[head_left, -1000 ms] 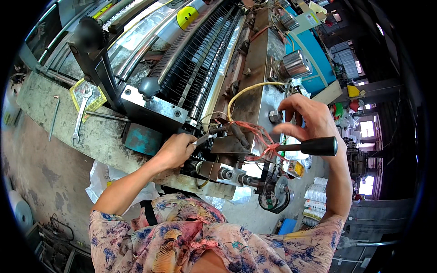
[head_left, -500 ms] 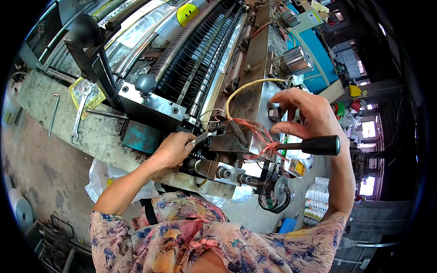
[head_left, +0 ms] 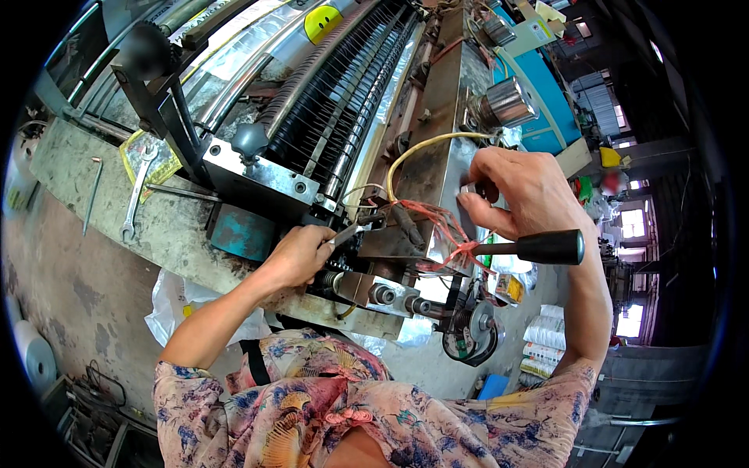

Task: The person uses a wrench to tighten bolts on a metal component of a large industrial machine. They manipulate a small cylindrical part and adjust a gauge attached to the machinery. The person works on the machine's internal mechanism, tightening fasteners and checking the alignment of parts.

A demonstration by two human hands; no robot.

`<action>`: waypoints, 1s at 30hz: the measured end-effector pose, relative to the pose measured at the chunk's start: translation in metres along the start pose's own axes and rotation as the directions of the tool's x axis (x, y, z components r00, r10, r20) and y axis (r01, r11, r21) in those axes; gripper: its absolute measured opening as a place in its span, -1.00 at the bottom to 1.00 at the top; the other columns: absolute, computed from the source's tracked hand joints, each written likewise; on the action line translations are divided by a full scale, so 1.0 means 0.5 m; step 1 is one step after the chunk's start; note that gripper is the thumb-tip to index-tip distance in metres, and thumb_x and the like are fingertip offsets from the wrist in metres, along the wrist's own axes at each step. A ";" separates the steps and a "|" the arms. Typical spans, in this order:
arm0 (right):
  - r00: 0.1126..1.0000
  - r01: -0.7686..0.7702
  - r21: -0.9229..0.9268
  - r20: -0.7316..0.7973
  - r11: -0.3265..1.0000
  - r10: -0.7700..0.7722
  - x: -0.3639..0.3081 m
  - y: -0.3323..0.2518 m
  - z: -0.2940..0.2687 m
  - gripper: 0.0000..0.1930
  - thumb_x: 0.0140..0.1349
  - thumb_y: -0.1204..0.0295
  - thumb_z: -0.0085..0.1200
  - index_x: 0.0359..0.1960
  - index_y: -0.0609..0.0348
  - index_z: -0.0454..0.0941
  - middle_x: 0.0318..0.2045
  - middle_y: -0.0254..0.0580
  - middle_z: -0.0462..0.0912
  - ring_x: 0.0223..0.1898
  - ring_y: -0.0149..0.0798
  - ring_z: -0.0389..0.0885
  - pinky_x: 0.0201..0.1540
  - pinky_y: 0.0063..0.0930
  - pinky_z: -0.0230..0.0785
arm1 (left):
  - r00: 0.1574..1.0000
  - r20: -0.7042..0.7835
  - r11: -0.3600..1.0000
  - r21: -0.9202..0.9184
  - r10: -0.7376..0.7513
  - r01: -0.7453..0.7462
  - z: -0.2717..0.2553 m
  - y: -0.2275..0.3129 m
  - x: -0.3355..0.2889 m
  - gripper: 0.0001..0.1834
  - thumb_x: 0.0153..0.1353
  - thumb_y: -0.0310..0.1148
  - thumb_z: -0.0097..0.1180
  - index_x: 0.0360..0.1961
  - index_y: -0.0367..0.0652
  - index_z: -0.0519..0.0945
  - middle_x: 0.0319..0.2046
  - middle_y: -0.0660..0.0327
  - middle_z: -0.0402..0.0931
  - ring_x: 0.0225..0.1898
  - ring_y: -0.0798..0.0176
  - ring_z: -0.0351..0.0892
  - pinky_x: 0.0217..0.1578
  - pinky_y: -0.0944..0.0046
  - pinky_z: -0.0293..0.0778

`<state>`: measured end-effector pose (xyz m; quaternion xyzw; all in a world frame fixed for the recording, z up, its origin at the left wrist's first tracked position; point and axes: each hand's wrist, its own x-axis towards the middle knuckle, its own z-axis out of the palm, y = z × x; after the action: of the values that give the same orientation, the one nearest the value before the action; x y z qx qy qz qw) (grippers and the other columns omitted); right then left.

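Note:
My left hand [head_left: 299, 253] is closed around the end of a grey metal wrench [head_left: 344, 235], whose far end reaches in among the parts at the machine's near end. My right hand [head_left: 527, 191] has its thumb and forefinger on a hex bolt [head_left: 470, 189] on the side of the long steel beam [head_left: 437, 168]. The fingers cover most of that bolt. Just below the right hand, a lever with a black handle [head_left: 550, 248] sticks out to the right. Red plastic string [head_left: 445, 226] is tied round the lever's shaft.
A black slitted roller [head_left: 343, 101] runs away from me, left of the beam. On the worn bench [head_left: 70, 168] lie another wrench [head_left: 138, 195] and a thin metal rod [head_left: 92, 199]. A yellow hose [head_left: 421, 148] arches over the beam. A pulley wheel [head_left: 472, 331] hangs at the near right.
My right hand has shifted slightly and its thumb and forefinger have closed in on the bolt, hiding more of it. The left hand and its wrench have stayed nearly still.

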<state>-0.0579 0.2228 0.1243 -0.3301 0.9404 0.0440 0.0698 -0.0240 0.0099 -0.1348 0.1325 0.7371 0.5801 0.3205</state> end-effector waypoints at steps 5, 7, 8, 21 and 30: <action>0.999 0.012 -0.052 -0.052 0.999 -0.014 0.003 0.006 0.020 -0.74 0.14 0.33 0.21 -0.49 0.27 0.45 -0.63 -0.11 0.51 -0.60 -0.08 0.54 -0.47 -0.30 0.39 | 1.000 -0.014 1.000 -0.003 -0.001 0.001 0.001 -0.002 -0.002 -0.70 0.37 -0.43 -0.05 -0.01 -0.41 0.57 -0.74 0.22 0.42 -0.75 0.36 0.45 -0.64 0.26 0.38; 1.000 -0.005 -0.121 -0.023 0.993 0.002 0.004 0.012 0.031 -0.67 0.15 0.26 0.25 -0.51 0.27 0.45 -0.66 -0.11 0.49 -0.61 -0.08 0.54 -0.49 -0.29 0.37 | 1.000 -0.012 1.000 0.001 -0.020 0.020 0.001 0.000 -0.004 -0.70 0.37 -0.43 -0.05 0.00 -0.40 0.57 -0.74 0.22 0.43 -0.75 0.37 0.45 -0.64 0.26 0.38; 0.999 0.000 -0.144 -0.051 0.990 -0.008 0.000 0.014 0.036 -0.63 0.14 0.17 0.26 -0.49 0.24 0.46 -0.67 -0.13 0.51 -0.62 -0.06 0.54 -0.51 -0.27 0.37 | 1.000 -0.008 1.000 0.004 -0.026 0.026 0.002 0.001 -0.003 -0.70 0.37 -0.42 -0.05 0.00 -0.39 0.57 -0.74 0.22 0.43 -0.75 0.37 0.45 -0.64 0.26 0.38; 0.984 -0.164 0.327 -0.015 0.931 0.179 -0.045 0.015 -0.009 -0.58 0.06 0.32 0.38 -0.03 0.10 0.61 -0.44 -0.32 0.67 -0.60 -0.41 0.41 -0.54 -0.50 0.25 | 1.000 0.002 1.000 0.000 -0.010 0.010 0.003 -0.002 -0.002 -0.68 0.34 -0.41 -0.07 -0.01 -0.39 0.58 -0.68 0.17 0.47 -0.70 0.24 0.53 -0.56 0.19 0.50; 0.994 0.009 0.259 -0.105 0.966 0.018 -0.027 0.018 0.011 -0.71 0.06 0.42 0.37 -0.19 0.21 0.61 -0.44 -0.20 0.63 -0.48 -0.29 0.61 -0.45 -0.44 0.40 | 1.000 -0.001 1.000 -0.010 -0.008 0.008 0.003 -0.006 0.000 -0.69 0.35 -0.42 -0.08 -0.01 -0.39 0.58 -0.70 0.20 0.44 -0.72 0.28 0.49 -0.60 0.21 0.45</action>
<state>-0.0524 0.2387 0.1214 -0.3179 0.9412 -0.0966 0.0618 -0.0222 0.0102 -0.1377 0.1279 0.7349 0.5825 0.3230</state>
